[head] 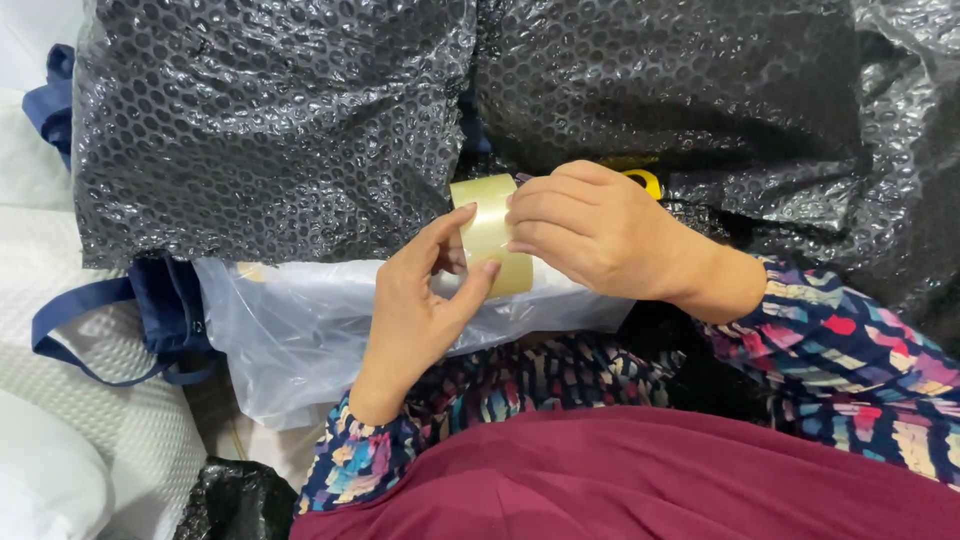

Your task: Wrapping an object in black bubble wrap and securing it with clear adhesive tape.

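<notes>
Material in hand: yellowish clear round roll of packing tape (pixel 490 235), being held upright on its edge between both hands, just in front of the big black bubble-wrapped bundle (pixel 270 130).
Left hand (pixel 415 305): it is gripping the roll from below, thumb and forefinger pinching the near rim, seemingly so that the roll is kept from turning.
Right hand (pixel 590 230): it is closing over the roll's far side, fingertips (pixel 515 222) pressing along the outer band, as if feeling for the loose tape end; whether an end is lifted I cannot tell.
Bundle: it is filling the upper part of the view, its bubble film shining; a second wrapped mass (pixel 700 90) is lying right of it, touching it, with a small yellow mark (pixel 645 180) peeking out just behind the right hand.
Below the bundle: a clear crumpled plastic bag (pixel 290 330) is resting under the hands, and a navy fabric bag with looped straps (pixel 150 310) is sticking out at the bundle's lower left.
Left of the bundle: white quilted padding (pixel 60 340) is lying flat.
Clothing: patterned multicoloured sleeves (pixel 840 360) and a maroon garment (pixel 650 480) are showing nearest the camera.
</notes>
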